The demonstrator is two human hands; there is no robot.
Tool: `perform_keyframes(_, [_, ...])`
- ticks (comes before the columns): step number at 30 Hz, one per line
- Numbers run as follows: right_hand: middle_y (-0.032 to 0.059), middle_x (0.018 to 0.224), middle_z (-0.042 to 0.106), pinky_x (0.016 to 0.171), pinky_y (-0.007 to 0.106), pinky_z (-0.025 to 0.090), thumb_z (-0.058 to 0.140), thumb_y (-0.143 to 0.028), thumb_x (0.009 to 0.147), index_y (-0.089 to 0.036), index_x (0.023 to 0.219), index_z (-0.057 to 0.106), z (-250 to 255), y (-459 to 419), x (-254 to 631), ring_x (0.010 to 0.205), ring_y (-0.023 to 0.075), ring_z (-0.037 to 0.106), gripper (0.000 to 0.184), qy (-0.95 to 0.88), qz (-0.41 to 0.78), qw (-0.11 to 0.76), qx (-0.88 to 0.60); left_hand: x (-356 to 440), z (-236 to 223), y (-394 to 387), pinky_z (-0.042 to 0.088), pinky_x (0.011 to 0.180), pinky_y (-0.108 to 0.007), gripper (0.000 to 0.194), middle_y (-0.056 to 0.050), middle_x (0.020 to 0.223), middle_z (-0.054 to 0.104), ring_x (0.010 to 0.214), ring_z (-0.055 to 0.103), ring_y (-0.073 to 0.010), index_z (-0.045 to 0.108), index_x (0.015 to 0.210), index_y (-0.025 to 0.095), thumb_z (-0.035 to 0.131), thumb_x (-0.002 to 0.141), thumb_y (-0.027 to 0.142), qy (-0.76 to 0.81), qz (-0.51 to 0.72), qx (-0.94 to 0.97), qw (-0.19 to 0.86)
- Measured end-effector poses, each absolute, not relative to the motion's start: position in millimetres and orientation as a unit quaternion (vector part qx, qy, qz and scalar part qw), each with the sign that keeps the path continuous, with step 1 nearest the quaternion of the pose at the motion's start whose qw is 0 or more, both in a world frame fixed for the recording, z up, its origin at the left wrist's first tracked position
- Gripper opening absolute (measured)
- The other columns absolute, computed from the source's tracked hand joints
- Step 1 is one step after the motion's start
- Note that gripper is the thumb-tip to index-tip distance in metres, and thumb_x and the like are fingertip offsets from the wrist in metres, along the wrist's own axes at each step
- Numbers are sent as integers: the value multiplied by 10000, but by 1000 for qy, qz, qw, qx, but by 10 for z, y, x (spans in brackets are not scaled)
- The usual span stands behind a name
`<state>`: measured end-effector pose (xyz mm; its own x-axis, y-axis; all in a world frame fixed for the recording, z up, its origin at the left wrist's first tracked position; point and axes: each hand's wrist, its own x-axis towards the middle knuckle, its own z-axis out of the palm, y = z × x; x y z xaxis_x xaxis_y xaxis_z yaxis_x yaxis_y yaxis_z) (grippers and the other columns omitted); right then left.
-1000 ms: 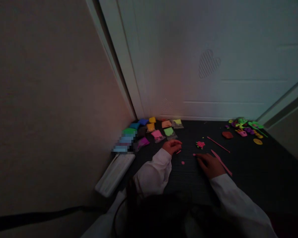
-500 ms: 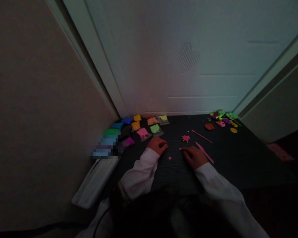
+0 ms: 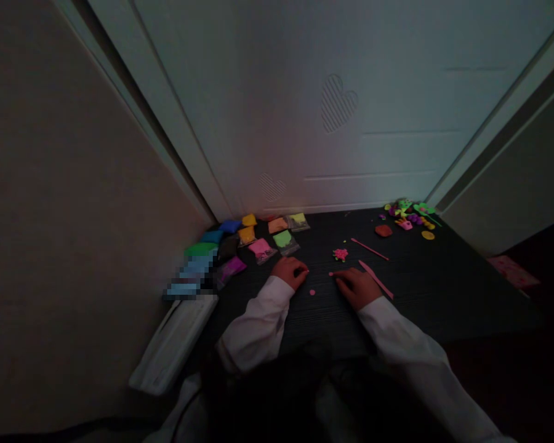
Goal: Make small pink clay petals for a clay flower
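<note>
My left hand [image 3: 290, 272] rests on the dark table with thumb and forefinger pinched together; a tiny pink clay piece [image 3: 308, 271] shows at the fingertips. Across from it, my right hand [image 3: 357, 288] lies low over the table, fingers stretched out and thumb a little apart. Just off its fingertips is a small pink clay bit [image 3: 331, 274]. Between the hands, nearer to me, lies a flat pink clay disc [image 3: 312, 293]. Beyond the right hand sits a pink clay flower with green edges [image 3: 340, 254]. A pink modelling knife [image 3: 377, 280] lies right beside that hand.
A thin pink stick tool [image 3: 370, 249] and a reddish clay lump [image 3: 383, 231] lie farther back. Finished clay figures [image 3: 409, 213] crowd the back right corner. Several bags of coloured clay [image 3: 261, 250] line the left, near a white case [image 3: 175, 344]. A white door [image 3: 277, 111] stands behind the table.
The whole view has shifted slightly. My right fingertips have drawn back a little from the small pink bit. The left hand keeps its pinch.
</note>
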<state>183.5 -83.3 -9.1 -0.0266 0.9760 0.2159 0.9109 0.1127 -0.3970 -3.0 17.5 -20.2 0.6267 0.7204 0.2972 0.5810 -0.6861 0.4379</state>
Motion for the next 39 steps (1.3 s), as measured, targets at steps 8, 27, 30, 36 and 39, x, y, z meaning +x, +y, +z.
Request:
perform_keyframes(8, [1, 860, 532, 677, 247, 360, 354, -344, 754, -279, 889, 521, -69, -731, 1846, 784, 116, 491, 225, -722, 52, 182, -666, -31, -215, 174, 345, 652, -261, 178, -13, 688, 562, 667, 467, -120, 568, 707, 185, 444, 673, 307, 374, 233, 885, 153])
perform_keyframes(27, [32, 849, 523, 649, 239, 338, 312, -319, 784, -239, 868, 525, 19, -687, 1807, 784, 124, 482, 243, -750, 8, 115, -652, -27, -186, 164, 353, 667, -267, 170, -12, 698, 554, 676, 474, -121, 570, 719, 188, 446, 671, 295, 375, 231, 883, 162])
perform_keyframes(30, [29, 859, 519, 665, 241, 343, 317, -313, 782, -236, 867, 520, 21, -690, 1815, 795, 120, 478, 234, -746, 23, 133, -652, -32, -184, 166, 356, 666, -266, 171, -13, 697, 555, 675, 476, -121, 571, 720, 190, 447, 671, 297, 375, 229, 884, 161])
perform_keyframes(36, [15, 865, 521, 705, 249, 337, 315, -313, 784, -241, 865, 520, 11, -696, 1836, 814, 113, 473, 232, -759, 25, 154, -633, -32, -179, 161, 357, 652, -263, 173, -12, 699, 555, 672, 473, -122, 567, 718, 191, 441, 673, 301, 378, 226, 885, 152])
perform_keyframes(39, [19, 868, 522, 704, 247, 335, 323, -304, 782, -241, 864, 524, -1, -685, 1839, 822, 116, 473, 226, -760, 23, 140, -634, -34, -173, 158, 356, 654, -261, 177, -14, 696, 555, 671, 472, -121, 566, 716, 186, 438, 675, 301, 378, 232, 883, 156])
